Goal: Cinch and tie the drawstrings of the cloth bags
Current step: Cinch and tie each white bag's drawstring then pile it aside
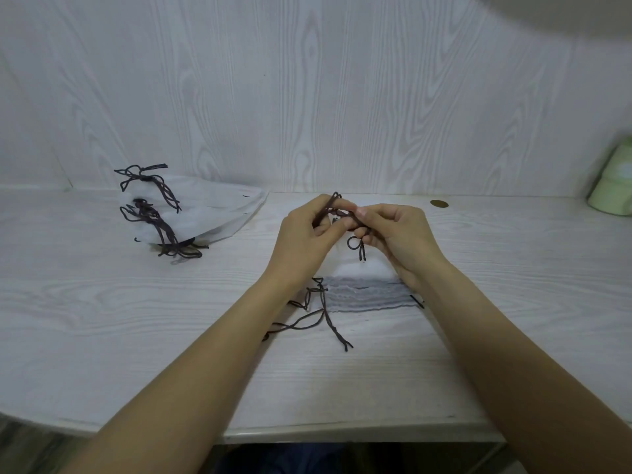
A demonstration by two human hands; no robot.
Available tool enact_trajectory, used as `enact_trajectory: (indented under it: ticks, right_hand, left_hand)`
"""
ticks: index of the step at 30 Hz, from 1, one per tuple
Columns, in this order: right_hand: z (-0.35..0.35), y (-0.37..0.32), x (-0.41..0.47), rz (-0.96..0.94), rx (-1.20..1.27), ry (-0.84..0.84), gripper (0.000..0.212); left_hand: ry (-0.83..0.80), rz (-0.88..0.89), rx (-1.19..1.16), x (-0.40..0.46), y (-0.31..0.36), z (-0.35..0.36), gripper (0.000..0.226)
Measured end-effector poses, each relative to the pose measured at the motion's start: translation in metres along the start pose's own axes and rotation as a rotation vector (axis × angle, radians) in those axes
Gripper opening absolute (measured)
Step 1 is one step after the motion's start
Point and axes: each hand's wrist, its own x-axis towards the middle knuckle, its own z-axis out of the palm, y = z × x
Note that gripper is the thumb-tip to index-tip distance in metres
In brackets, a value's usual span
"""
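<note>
While two hands (352, 230) pinch one drawstring (355, 246).

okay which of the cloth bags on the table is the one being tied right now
The white bag in the middle, under both hands: left hand and right hand pinch its dark drawstring. The pile of bags at far left lies untouched.

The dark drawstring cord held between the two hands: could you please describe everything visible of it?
The dark drawstring cord looks like thin brown-black braided string. The left hand and right hand pinch it above the white cloth bag. One bend pokes above the left fingers; a small loop with two short ends hangs below the right.
</note>
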Motion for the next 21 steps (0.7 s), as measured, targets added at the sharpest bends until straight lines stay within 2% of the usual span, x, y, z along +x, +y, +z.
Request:
enact_trajectory:
  ticks: [6, 10, 14, 17, 19, 21]
  right_hand:
    - [0.0015, -0.0021, -0.0021, -0.009, -0.045, -0.033, 0.011]
    - [0.0025, -0.0017, -0.0014, -0.027, -0.062, -0.053, 0.012]
    - [0.0029, -0.0027, -0.0027, -0.015, -0.106, -0.103, 0.011]
    - [0.0006, -0.0031, -0.0035, -0.012, -0.221, -0.076, 0.010]
    - [0.0002, -0.0033, -0.0035, -0.016, -0.209, -0.042, 0.009]
    - [0.0011, -0.0028, -0.0028, -0.014, -0.166, -0.002, 0.008]
  left_hand:
    - [0.032, -0.027, 0.051, 0.0021, -0.0075, -0.0007, 0.004]
    - [0.079, -0.046, 0.004, 0.0041, -0.0080, -0.0014, 0.013]
    - [0.126, -0.100, -0.084, 0.0045, -0.0056, -0.0013, 0.011]
    - [0.136, -0.106, -0.142, 0.0053, -0.0059, -0.0016, 0.008]
    - [0.113, -0.094, -0.133, 0.0056, -0.0053, -0.0012, 0.009]
    - [0.078, -0.099, -0.134, 0.0054, -0.0046, 0.0001, 0.019]
